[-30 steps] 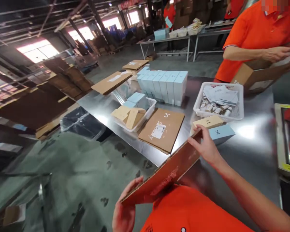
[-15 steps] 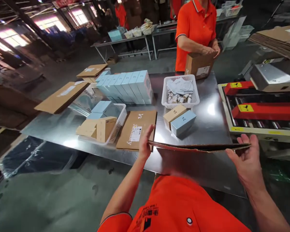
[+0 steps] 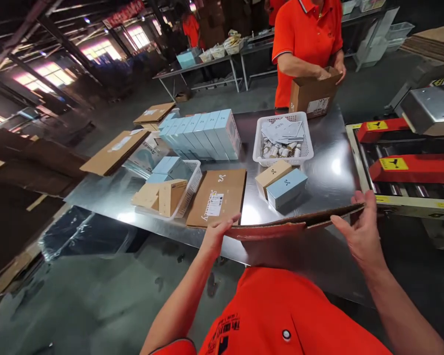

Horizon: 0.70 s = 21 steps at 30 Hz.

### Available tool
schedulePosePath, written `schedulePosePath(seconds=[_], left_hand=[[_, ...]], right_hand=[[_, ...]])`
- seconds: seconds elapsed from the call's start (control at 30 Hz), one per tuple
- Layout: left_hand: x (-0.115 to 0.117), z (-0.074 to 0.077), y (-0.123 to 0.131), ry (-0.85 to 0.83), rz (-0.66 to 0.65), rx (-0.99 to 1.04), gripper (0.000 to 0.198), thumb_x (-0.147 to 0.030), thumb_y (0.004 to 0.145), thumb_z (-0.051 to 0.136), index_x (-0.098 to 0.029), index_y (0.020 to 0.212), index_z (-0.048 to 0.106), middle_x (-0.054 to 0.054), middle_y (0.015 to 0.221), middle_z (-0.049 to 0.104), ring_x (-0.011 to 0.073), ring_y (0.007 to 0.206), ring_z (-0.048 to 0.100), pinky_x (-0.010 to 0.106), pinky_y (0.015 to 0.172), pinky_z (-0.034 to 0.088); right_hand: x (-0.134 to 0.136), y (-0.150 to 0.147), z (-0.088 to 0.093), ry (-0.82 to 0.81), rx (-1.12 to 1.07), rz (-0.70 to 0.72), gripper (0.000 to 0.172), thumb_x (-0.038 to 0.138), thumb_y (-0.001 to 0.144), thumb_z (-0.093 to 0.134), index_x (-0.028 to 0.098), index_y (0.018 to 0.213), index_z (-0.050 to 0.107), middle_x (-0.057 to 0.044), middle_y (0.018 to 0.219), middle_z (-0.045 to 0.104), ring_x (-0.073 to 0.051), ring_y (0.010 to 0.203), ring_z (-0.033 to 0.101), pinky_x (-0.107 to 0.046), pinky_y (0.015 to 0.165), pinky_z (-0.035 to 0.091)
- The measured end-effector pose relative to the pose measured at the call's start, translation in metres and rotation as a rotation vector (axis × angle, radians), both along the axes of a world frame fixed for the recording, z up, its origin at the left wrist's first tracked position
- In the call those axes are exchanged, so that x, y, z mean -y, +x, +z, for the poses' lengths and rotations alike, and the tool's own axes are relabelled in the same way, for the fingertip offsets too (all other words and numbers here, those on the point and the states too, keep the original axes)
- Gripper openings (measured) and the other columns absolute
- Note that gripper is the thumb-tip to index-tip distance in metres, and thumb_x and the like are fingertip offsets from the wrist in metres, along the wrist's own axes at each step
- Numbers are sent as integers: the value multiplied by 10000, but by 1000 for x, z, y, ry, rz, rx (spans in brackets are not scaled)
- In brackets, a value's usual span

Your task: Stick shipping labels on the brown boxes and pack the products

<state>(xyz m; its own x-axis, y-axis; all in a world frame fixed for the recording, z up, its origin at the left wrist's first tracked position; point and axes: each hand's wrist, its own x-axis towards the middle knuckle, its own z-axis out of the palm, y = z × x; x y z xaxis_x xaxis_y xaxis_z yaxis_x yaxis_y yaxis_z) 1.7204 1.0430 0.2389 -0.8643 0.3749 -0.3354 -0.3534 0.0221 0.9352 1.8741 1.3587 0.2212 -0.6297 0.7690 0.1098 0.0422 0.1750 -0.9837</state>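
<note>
A flattened cardboard box (image 3: 270, 230) is held edge-on between my two hands above the front of the metal table. My left hand (image 3: 217, 235) grips its left end, thumb on the upper edge. At the other end my right hand (image 3: 360, 234) pinches the right end between thumb and fingers. Just beyond it lie a small tan box (image 3: 272, 176) and a small light-blue box (image 3: 287, 188), side by side. Another folded carton (image 3: 218, 197) with a white label lies flat beside my left hand.
A white basket (image 3: 309, 148) holds bottles and cards. Blue boxes (image 3: 203, 130) stand in a row behind another white basket (image 3: 192, 190) of boxes. A roller conveyor (image 3: 392, 190) runs along the right. Across the metal table (image 3: 329, 192), a co-worker (image 3: 307, 39) reaches into an open carton (image 3: 314, 93).
The flattened box's right end has risen and swung left with my right hand, so the box now slants. My left hand's thumb has lowered along the edge. The view has shifted slightly.
</note>
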Motion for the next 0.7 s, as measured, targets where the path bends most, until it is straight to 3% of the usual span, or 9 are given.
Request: schedulePosePath(seconds=[0.17,0.27,0.33,0.43,0.53,0.57,0.63,0.7], left_hand=[[-17,-1,-6,-39,141,-22,512,-520,638,818,-117,954,811,143,1018,786,380,1184,647,528,1122,415],[-32,-3,-12,-5,264,-138,528,-520,720,776,-155,1101,776,113,1201,741,339,1301,576,497,1171,378],[-34,-3,-16,34,270,-276,572,-553,780,724,-201,1231,718,82,1360,658,303,1398,485,470,1220,320],[-19,-1,-12,-23,-8,-420,651,-693,806,623,-240,1267,700,85,1413,614,328,1440,426,529,1239,261],[6,7,9,-202,-425,-452,594,-736,757,638,-274,1099,786,103,1420,591,403,1469,344,633,1222,159],[12,11,17,-253,-506,-453,541,-714,749,666,-283,1047,803,101,1439,567,417,1477,318,647,1215,120],[18,19,32,-313,-540,-437,440,-651,733,724,-297,977,818,96,1461,538,433,1480,299,659,1204,79],[17,26,37,-336,-512,-389,390,-611,717,758,-312,959,820,90,1453,547,434,1477,307,654,1206,73]], right_hand=[[14,16,6,-27,18,15,1087,505,721,768,295,1595,158,-125,1652,217,-309,1521,223,-517,1237,209],[33,23,5,-18,42,228,1036,536,786,711,378,1596,86,-67,1669,182,-307,1526,197,-543,1215,246],[40,24,0,26,38,384,1038,552,815,688,422,1591,11,-45,1682,130,-311,1521,212,-551,1195,293],[31,15,-13,153,29,399,1090,585,809,696,420,1589,-47,-81,1688,62,-337,1486,305,-566,1153,368],[8,-7,-21,313,35,357,1065,603,833,667,372,1600,-35,-130,1679,47,-346,1422,411,-555,1065,488],[1,-16,-21,372,40,363,1036,610,853,640,359,1604,-28,-132,1678,40,-348,1430,398,-552,1053,501],[-6,-34,-18,497,62,384,956,621,904,557,329,1613,-13,-123,1683,24,-357,1491,284,-582,1106,440],[-3,-47,-13,636,73,426,893,617,919,530,287,1620,87,-114,1685,53,-374,1529,142,-636,1182,296]])
